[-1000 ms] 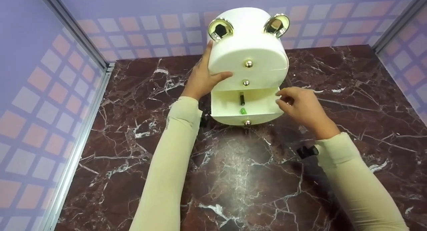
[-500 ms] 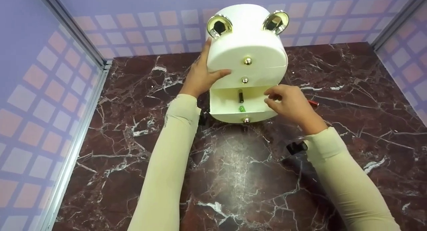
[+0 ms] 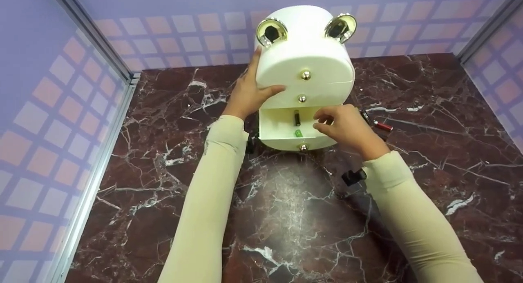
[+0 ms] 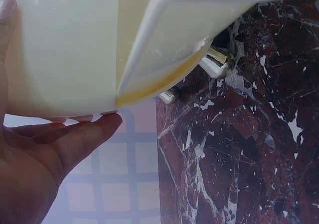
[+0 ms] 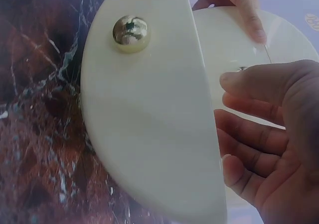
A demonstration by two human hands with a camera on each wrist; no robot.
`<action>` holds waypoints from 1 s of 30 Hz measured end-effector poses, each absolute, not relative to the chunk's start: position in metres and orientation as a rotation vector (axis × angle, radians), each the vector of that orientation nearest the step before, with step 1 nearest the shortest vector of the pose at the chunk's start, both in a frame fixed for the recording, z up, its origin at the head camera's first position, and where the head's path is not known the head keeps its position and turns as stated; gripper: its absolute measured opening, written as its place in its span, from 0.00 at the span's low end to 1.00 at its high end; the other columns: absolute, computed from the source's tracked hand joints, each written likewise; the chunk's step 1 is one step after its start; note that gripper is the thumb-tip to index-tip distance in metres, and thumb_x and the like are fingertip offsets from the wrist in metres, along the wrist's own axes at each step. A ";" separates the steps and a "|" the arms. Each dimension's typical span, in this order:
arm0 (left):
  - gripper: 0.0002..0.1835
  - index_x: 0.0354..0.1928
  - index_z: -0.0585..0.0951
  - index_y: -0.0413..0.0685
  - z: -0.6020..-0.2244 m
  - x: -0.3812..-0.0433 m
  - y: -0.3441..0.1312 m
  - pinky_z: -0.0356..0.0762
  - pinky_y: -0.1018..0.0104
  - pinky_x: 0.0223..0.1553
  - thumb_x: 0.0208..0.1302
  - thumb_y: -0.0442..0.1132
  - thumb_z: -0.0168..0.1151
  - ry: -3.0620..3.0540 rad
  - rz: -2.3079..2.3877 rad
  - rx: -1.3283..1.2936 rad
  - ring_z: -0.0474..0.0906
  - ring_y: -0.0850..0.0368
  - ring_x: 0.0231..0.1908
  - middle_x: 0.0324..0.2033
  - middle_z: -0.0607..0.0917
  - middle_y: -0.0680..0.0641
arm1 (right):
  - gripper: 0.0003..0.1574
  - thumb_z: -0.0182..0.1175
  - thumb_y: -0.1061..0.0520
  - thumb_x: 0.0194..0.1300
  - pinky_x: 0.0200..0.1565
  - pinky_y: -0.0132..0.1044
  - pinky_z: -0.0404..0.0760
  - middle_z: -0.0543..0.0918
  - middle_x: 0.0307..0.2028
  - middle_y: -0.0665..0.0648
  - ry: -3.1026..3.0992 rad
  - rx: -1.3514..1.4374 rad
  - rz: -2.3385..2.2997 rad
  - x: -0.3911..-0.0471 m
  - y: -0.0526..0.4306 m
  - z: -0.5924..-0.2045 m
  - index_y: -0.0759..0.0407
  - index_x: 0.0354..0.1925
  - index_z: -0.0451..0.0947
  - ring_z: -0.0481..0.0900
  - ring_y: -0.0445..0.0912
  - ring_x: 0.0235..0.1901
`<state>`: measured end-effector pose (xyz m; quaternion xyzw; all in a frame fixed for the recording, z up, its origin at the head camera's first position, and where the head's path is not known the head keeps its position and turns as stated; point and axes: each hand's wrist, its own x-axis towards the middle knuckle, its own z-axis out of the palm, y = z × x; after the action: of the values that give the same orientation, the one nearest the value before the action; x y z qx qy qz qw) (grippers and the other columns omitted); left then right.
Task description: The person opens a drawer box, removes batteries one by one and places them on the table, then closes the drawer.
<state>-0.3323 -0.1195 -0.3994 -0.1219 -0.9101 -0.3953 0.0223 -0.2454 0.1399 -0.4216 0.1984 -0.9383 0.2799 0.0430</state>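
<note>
A rounded white drawer box (image 3: 304, 66) stands at the back, with two shiny gold eye-like rings on top. Its lowest drawer (image 3: 273, 132) is pulled out. Inside lie a small dark cylinder (image 3: 297, 118) and a small green piece (image 3: 298, 133). My left hand (image 3: 248, 93) holds the box's left side, thumb on the front and fingers along the flank. My right hand (image 3: 341, 125) hovers over the drawer's right part, fingers loosely bent. In the right wrist view, no object shows between the thumb (image 5: 249, 82) and fingers, though the drawer front hides part of the fingertips.
Right of the box, partly behind my right hand, a red-ended tube (image 3: 383, 126) and a dark ring-like item (image 3: 365, 116) lie on the marbled tabletop (image 3: 278, 217). Tiled lilac panels (image 3: 184, 38) border the table at the back and sides.
My right hand has moved left from the drawer's right edge to over its inside, uncovering the red-ended tube on the table. My left hand stays on the box.
</note>
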 end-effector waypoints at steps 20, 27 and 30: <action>0.64 0.73 0.34 0.83 -0.401 -0.333 -0.118 0.70 0.55 0.65 0.40 0.75 0.66 -2.822 -1.223 -0.367 0.72 0.48 0.63 0.74 0.59 0.47 | 0.14 0.67 0.59 0.54 0.40 0.46 0.81 0.87 0.33 0.62 -2.983 0.645 0.912 -0.264 0.120 -0.431 0.65 0.39 0.85 0.83 0.53 0.35; 0.63 0.74 0.34 0.83 -0.400 -0.331 -0.119 0.71 0.55 0.64 0.41 0.75 0.65 -2.820 -1.208 -0.370 0.73 0.47 0.61 0.73 0.62 0.45 | 0.15 0.70 0.57 0.51 0.39 0.45 0.80 0.88 0.33 0.61 -3.051 0.646 0.868 -0.270 0.110 -0.435 0.64 0.38 0.85 0.83 0.53 0.34; 0.63 0.73 0.34 0.84 -0.400 -0.331 -0.119 0.72 0.55 0.63 0.41 0.75 0.65 -2.824 -1.213 -0.365 0.75 0.48 0.60 0.71 0.66 0.43 | 0.14 0.71 0.58 0.50 0.38 0.44 0.80 0.88 0.31 0.61 -3.057 0.639 0.921 -0.273 0.106 -0.436 0.64 0.37 0.85 0.84 0.52 0.33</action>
<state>-0.3306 -0.1193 -0.3998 -0.1178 -0.9122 -0.3918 0.0230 -0.2728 0.1062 -0.4364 0.1959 -0.9373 0.2825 -0.0570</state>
